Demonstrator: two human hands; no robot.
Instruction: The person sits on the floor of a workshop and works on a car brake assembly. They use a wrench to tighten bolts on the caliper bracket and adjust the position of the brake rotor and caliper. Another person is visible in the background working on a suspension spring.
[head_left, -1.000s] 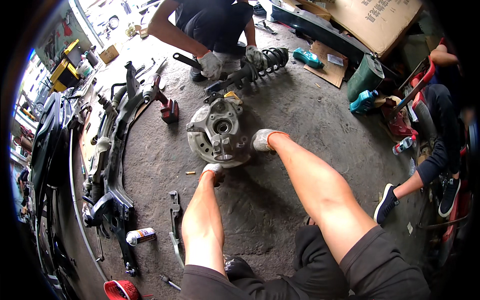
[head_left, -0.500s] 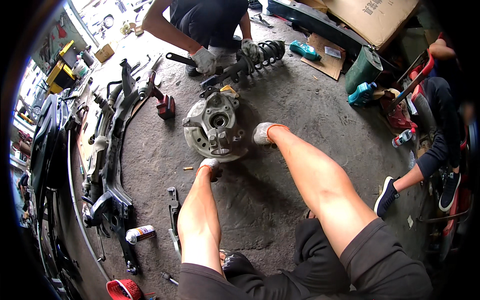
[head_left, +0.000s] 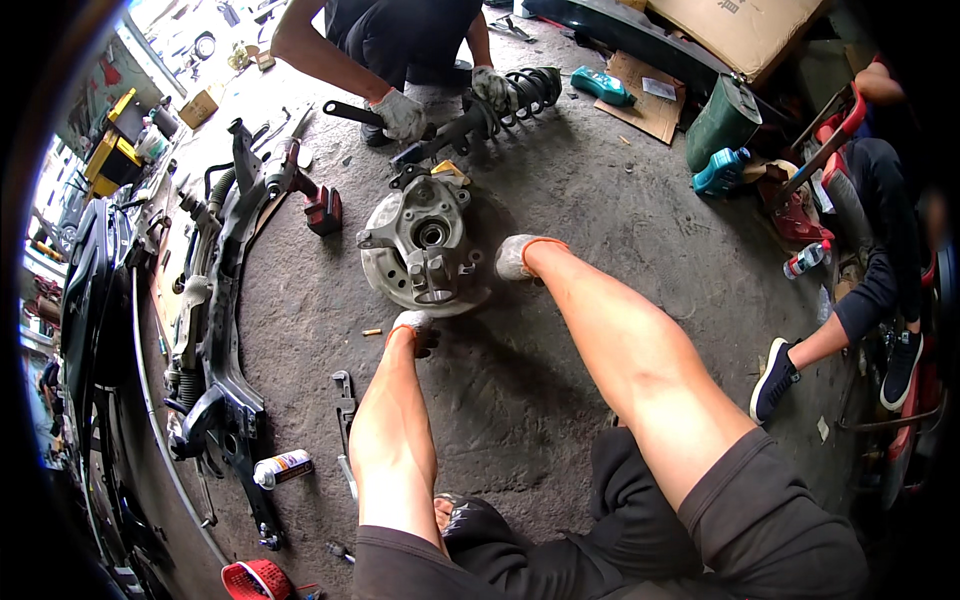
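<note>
A grey steering knuckle [head_left: 432, 205] with a round hub bore lies on a brake disc and shield [head_left: 385, 262] on the floor in front of me. At its near edge is my left hand [head_left: 412, 325], in a pale glove with an orange cuff, fingers curled under. My right hand [head_left: 514, 258], gloved alike, is closed beside the assembly's right side. What either hand grips, if anything, is hidden. Beyond, a crouching co-worker's gloved hands [head_left: 402, 115] hold a strut with a coil spring [head_left: 530, 92]; its lower end is by the knuckle's top.
To the left lie a red-and-black cordless impact wrench [head_left: 322, 210], a black subframe [head_left: 222, 330], a spray can [head_left: 283, 468], a pipe wrench [head_left: 345, 410] and a red basket [head_left: 255, 580]. Teal bottles [head_left: 720, 172], a green can [head_left: 722, 125] and another person's shoe [head_left: 773, 380] are right.
The whole view has shifted slightly, so the scene sits a little further left and up. My hands keep their places beside the knuckle.
</note>
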